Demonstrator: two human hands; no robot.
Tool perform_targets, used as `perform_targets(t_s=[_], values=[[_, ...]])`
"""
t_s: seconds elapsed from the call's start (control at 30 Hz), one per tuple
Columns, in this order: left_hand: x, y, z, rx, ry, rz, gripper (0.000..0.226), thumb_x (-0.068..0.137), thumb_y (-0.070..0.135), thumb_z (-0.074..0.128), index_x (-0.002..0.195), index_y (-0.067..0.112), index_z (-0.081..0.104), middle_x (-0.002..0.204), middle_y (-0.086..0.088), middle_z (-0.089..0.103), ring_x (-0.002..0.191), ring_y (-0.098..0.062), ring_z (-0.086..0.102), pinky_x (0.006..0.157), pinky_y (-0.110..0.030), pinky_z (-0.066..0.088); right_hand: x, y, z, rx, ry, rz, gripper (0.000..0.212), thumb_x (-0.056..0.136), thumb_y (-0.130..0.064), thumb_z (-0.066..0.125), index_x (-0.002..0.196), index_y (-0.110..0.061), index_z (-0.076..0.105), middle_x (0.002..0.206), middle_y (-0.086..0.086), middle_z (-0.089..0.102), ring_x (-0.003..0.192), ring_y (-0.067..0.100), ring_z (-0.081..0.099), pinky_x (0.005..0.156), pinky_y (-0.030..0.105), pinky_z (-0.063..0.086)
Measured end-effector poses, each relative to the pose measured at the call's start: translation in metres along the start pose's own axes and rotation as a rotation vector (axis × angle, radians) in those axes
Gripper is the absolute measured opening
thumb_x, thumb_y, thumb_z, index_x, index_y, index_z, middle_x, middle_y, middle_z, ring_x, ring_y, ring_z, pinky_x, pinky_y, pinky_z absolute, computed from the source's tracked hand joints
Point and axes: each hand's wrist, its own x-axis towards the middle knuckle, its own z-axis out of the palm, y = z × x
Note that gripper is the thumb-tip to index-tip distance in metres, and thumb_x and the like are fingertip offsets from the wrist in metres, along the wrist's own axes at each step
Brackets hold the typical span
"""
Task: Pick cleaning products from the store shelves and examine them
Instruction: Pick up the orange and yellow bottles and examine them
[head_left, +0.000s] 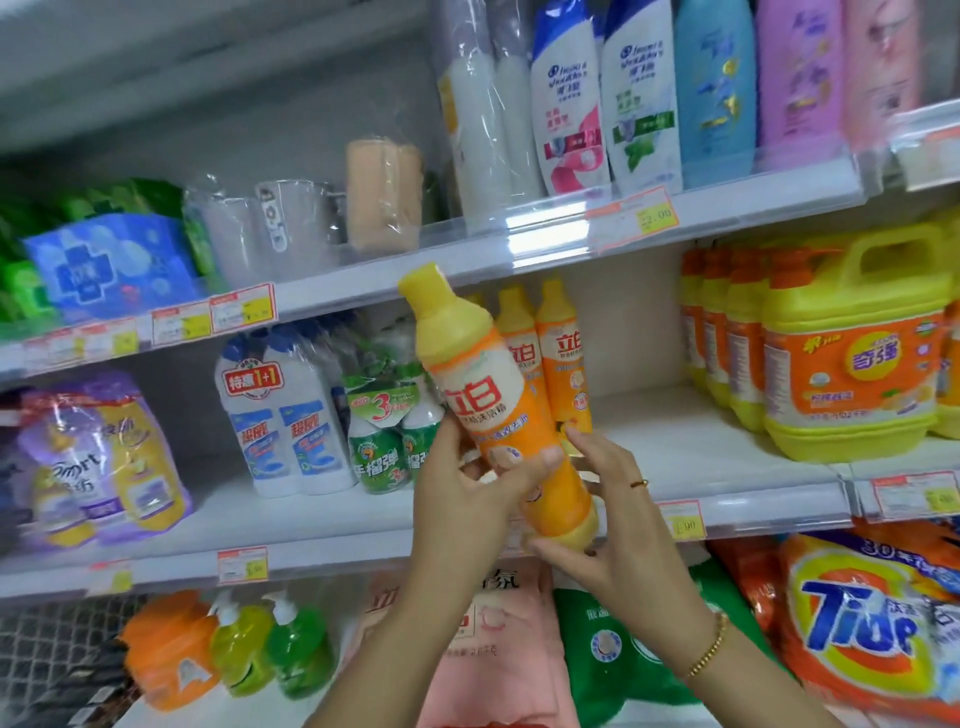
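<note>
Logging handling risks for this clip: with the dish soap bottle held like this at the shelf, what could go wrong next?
1. The dish soap bottle is tilted, and the left hand and right hand grip only its lower half, so it might slip.
2. Its yellow cap is near the upper shelf edge; raising it could knock that.
3. Returning it could topple the matching bottles standing behind.
</note>
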Motion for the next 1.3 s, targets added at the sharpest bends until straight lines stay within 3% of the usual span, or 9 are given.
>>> perform_targets(t_s=[0.27,0.33,0.47,0.6,0.7,0.83,0.93,1.13,1.3], values=[[0.009,0.001,-0.018,-0.231,0.032,-0.175,0.057,0.062,0.038,0.072,0.115,0.024,0.058,0.108,0.003,0.070,0.094,-0.009,0.070,0.074,-0.026,0.057,0.000,-0.022,0.009,-0.059,0.123,-0.014,0.065,0.077,-0.045,0.067,0.135,-0.026,0.045,0.120,-0.017,0.050,0.107,-0.008,0.049,0.087,0.001,0.038],[0.015,0.000,-0.029,-0.333,-0.022,-0.164,0.052,0.072,0.032,0.067,0.121,0.018,0.058,0.113,-0.003,0.070,0.100,-0.016,0.068,0.082,-0.032,0.057,0.003,-0.029,0.005,0.289,0.046,0.206,0.059,0.071,-0.047,0.072,0.125,-0.039,0.051,0.115,-0.024,0.059,0.103,-0.001,0.059,0.080,0.011,0.048],[0.024,-0.007,-0.046,-0.559,-0.176,-0.169,0.037,0.079,0.017,0.068,0.116,0.017,0.065,0.104,-0.006,0.070,0.092,-0.017,0.067,0.075,-0.030,0.056,0.007,-0.033,0.003,1.287,-0.262,0.622,0.059,0.062,-0.044,0.082,0.112,-0.017,0.066,0.097,0.019,0.068,0.074,0.027,0.065,0.062,0.030,0.056],[0.023,-0.018,-0.055,-0.690,-0.287,-0.232,0.060,0.051,0.028,0.092,0.103,0.013,0.067,0.100,-0.010,0.070,0.090,-0.019,0.068,0.073,-0.033,0.057,0.006,-0.028,0.002,1.656,-0.447,0.802,0.052,0.071,-0.033,0.081,0.111,-0.004,0.068,0.097,0.029,0.065,0.080,0.034,0.066,0.066,0.034,0.057],[0.025,-0.014,-0.057,-0.548,-0.153,-0.213,0.047,0.064,0.023,0.083,0.105,0.014,0.061,0.090,-0.004,0.071,0.083,-0.017,0.068,0.067,-0.030,0.057,0.014,-0.028,-0.004,1.310,-0.385,0.746,0.064,0.073,-0.036,0.077,0.126,-0.007,0.058,0.115,0.023,0.064,0.094,0.030,0.065,0.076,0.036,0.056],[0.019,-0.006,-0.044,-0.231,0.097,-0.222,0.056,0.066,0.027,0.082,0.114,0.013,0.057,0.099,-0.005,0.071,0.082,-0.015,0.072,0.061,-0.027,0.058,0.023,-0.045,-0.007,0.042,-0.291,0.364,0.063,0.069,-0.049,0.078,0.125,-0.036,0.051,0.107,-0.018,0.062,0.093,0.000,0.059,0.075,0.015,0.046],[0.016,-0.005,-0.034,-0.081,0.106,-0.162,0.046,0.067,0.028,0.083,0.105,0.019,0.060,0.093,-0.001,0.073,0.079,-0.012,0.072,0.062,-0.027,0.058,0.020,-0.051,-0.001,-0.209,-0.257,0.264,0.058,0.071,-0.048,0.074,0.122,-0.035,0.049,0.093,-0.016,0.062,0.081,0.001,0.060,0.071,0.020,0.051],[0.024,-0.006,-0.059,-0.288,-0.228,-0.314,0.041,0.078,0.032,0.070,0.112,0.010,0.064,0.108,-0.009,0.069,0.094,-0.021,0.066,0.073,-0.028,0.056,0.009,-0.048,-0.014,0.958,-0.573,0.699,0.069,0.064,-0.038,0.084,0.124,-0.024,0.052,0.108,0.011,0.070,0.095,0.027,0.069,0.077,0.036,0.057],[0.022,-0.034,-0.059,-0.688,-0.219,-0.613,0.076,0.063,0.030,0.081,0.126,-0.002,0.054,0.107,-0.020,0.068,0.093,-0.026,0.070,0.070,-0.032,0.059,0.021,-0.052,-0.020,1.663,-0.658,1.031,0.063,0.056,-0.033,0.089,0.098,0.010,0.068,0.085,0.033,0.066,0.071,0.040,0.069,0.059,0.041,0.060]])
